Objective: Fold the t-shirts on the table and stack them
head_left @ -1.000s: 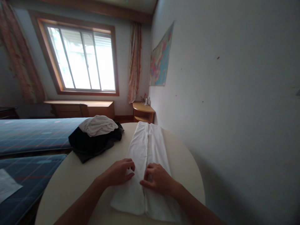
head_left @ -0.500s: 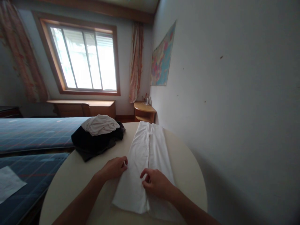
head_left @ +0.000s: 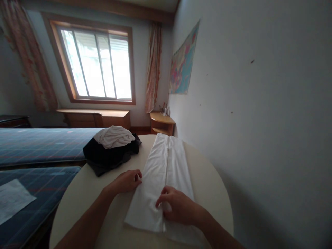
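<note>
A white garment (head_left: 153, 197), folded into a long strip with a seam or edge down its middle, lies lengthwise on the round cream table (head_left: 77, 204). Its exact kind is not clear. My left hand (head_left: 128, 180) rests at the garment's left edge, fingers curled with a gap between thumb and forefinger. Over the near half, my right hand (head_left: 178, 205) has its thumb and fingers bent but apart, with a fingertip on the cloth near the middle line. Small puckers show in the cloth by that fingertip.
Dark clothing (head_left: 110, 155) with a crumpled whitish cloth (head_left: 114, 136) on top sits at the table's far left. Plaid mattresses (head_left: 46, 145) stand to the left, one bearing a white sheet (head_left: 15, 199). A wall (head_left: 272, 138) rises close on the right.
My right hand has shifted slightly over the garment, its thumb and forefinger further apart. The left hand stays by the left edge. The camera view has turned a little left.
</note>
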`<action>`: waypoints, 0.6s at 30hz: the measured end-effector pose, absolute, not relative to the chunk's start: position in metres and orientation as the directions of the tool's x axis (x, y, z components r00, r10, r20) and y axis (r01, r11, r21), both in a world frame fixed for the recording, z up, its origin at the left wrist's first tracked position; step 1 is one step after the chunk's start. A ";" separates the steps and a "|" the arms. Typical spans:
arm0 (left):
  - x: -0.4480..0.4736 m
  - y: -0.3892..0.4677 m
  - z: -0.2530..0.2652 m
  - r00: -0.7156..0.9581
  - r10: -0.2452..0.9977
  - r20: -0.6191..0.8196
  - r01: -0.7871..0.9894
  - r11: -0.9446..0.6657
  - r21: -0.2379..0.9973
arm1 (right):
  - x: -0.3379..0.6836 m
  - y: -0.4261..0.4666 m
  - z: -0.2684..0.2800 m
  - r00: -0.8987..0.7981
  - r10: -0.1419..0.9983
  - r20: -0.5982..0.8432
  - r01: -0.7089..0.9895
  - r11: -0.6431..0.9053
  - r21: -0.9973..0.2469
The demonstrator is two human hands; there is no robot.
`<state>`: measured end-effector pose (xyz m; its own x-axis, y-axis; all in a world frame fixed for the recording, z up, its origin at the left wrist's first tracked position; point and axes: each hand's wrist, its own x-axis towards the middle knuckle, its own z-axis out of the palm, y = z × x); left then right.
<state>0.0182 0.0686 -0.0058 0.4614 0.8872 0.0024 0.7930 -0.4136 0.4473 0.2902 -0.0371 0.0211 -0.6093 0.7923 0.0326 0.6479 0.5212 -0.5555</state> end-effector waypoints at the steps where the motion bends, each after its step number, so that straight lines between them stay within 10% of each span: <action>1: 0.018 0.069 -0.006 0.467 0.884 0.000 0.791 -0.417 0.448 | 0.289 -0.039 0.022 -0.630 0.775 0.059 0.646 0.565 -0.513; 8: 0.017 0.070 -0.008 0.535 0.845 0.001 0.729 -0.462 0.506 | 0.276 -0.041 0.019 -0.832 0.546 0.102 0.473 0.793 -0.384; 18: 0.023 0.069 -0.005 0.487 0.873 0.029 0.774 -0.446 0.450 | 0.274 -0.048 0.015 -0.838 0.543 0.058 0.493 0.798 -0.347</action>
<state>0.0230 0.0686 -0.0054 0.4869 0.8730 0.0288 0.7736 -0.4463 0.4498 0.2740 -0.0483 0.0146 -0.8377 0.5431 0.0579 0.4933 0.7978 -0.3466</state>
